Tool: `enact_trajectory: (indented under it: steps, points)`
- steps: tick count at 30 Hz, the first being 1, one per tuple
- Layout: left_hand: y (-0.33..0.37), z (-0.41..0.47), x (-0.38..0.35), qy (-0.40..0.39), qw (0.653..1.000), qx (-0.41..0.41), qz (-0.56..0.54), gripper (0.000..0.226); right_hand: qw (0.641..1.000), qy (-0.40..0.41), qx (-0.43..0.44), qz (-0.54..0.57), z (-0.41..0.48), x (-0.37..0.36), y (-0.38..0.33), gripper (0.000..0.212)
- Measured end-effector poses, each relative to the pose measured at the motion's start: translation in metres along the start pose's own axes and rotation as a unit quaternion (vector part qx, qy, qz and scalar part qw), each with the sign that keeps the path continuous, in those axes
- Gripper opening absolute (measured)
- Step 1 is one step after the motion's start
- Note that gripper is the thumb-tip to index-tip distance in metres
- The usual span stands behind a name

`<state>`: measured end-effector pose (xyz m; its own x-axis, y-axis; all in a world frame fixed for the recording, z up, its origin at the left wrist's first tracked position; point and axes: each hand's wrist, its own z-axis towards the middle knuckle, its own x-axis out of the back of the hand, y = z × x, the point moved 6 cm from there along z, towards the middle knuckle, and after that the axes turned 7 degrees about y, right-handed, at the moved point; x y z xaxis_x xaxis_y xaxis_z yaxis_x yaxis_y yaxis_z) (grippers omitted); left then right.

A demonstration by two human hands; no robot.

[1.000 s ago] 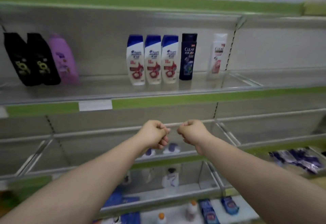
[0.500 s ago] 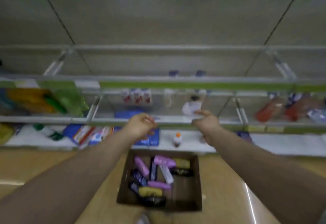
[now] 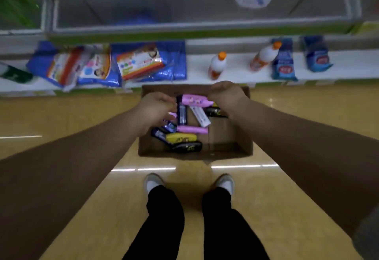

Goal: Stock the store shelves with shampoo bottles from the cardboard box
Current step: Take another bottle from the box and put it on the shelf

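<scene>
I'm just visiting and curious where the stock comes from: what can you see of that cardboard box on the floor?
The cardboard box is plain brown, rectangular and open-topped, flat on the glossy tan floor before the lowest shelf. Shampoo bottles lie jumbled on their sides in its left half: pink, yellow, black, white, dark blue; its right half shows bare cardboard. The left hand and right hand hang over its far end; contact cannot be told.

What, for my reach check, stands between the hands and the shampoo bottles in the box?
Nothing visible. The cardboard box is open at the top, and the left hand and right hand are over the shampoo bottles lying inside, with no flap between.
</scene>
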<state>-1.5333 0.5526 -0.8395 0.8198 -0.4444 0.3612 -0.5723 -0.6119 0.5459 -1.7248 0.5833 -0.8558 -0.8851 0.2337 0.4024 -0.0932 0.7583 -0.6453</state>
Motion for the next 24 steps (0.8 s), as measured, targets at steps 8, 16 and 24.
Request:
enact_trajectory:
  steps: [8,16,24]
  points:
    - [-0.148,0.094,-0.047,-0.02,0.995,0.096,0.036,0.005,0.997,-0.021,-0.065,-0.027,0.049,-0.087,0.135,0.029]
    - [-0.24,0.217,-0.097,0.032,0.947,-0.115,0.297,0.036,0.998,-0.016,-0.016,-0.051,0.132,-0.162,0.252,0.036]
    - [-0.278,0.326,-0.128,-0.05,0.895,-0.18,0.405,0.069,0.992,-0.072,0.092,-0.047,0.222,-0.215,0.256,0.024]
